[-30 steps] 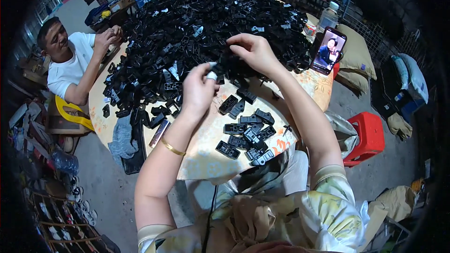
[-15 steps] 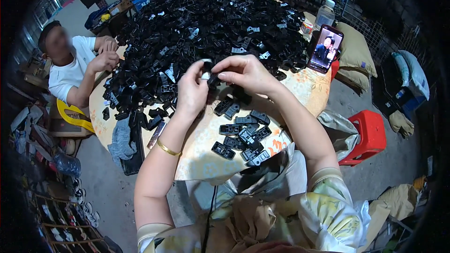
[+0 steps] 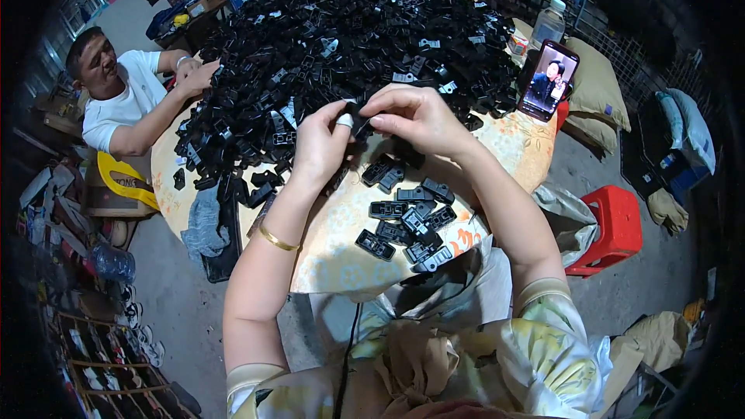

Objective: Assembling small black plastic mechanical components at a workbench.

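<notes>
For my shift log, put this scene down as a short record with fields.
Left grip: fingers pinching a dark piece, its shape unclear; white wrap on thumb
Right grip: fingertips on the same piece
Far side of table: large heap of black parts
Near side: small group of similar parts
Table's right edge: lit phone, clear bottle
Left: co-worker, hands by the heap
Right, floor: red stool

Fingers (image 3: 394, 122) around a small black part (image 3: 359, 122)
</notes>
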Motion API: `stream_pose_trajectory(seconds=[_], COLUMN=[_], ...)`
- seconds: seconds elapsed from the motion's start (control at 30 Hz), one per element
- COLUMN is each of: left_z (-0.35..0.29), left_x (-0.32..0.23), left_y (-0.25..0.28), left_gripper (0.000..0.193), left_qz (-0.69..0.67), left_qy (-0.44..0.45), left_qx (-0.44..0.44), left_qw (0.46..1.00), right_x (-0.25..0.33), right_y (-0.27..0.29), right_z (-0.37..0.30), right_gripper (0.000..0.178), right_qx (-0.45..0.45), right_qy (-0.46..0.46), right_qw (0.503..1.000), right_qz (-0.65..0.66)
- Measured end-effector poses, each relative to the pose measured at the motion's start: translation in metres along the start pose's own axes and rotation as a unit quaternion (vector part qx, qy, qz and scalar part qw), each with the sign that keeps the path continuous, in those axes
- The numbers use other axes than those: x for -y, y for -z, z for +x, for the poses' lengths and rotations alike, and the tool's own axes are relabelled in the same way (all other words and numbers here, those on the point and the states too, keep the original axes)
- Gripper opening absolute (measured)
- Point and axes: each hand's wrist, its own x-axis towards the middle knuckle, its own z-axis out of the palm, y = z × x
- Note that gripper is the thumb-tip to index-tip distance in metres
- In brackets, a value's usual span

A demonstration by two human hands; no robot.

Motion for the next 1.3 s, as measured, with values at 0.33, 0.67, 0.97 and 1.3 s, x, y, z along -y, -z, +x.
stream_pose_trajectory(seconds=[0.33, 0.67, 0.97, 1.3], left_z=[0.001, -0.005, -0.001, 0.0], left_x=[-0.016, -0.017, -0.017, -0.014], left_y=[0.012, 0.01, 0.013, 0.013], left_gripper=[0.025, 0.039, 0.035, 0.038], left_qz=[-0.344, -0.267, -0.286, -0.328], left_qy=[0.144, 0.114, 0.15, 0.114], left_qx=[0.139, 0.112, 0.111, 0.195], left_qw=[0.917, 0.95, 0.94, 0.917], right_x=[-0.015, -0.014, -0.012, -0.012], right_y=[0.009, 0.007, -0.008, -0.01], right_z=[0.002, 0.002, 0.0, -0.001], right_gripper=[0.013, 0.013, 0.014, 0.011], right_qx=[-0.058, -0.016, -0.072, -0.12], right_qy=[0.059, 0.01, 0.12, 0.108], right_qw=[0.979, 0.983, 0.963, 0.972], right_qz=[-0.188, -0.18, -0.231, -0.172])
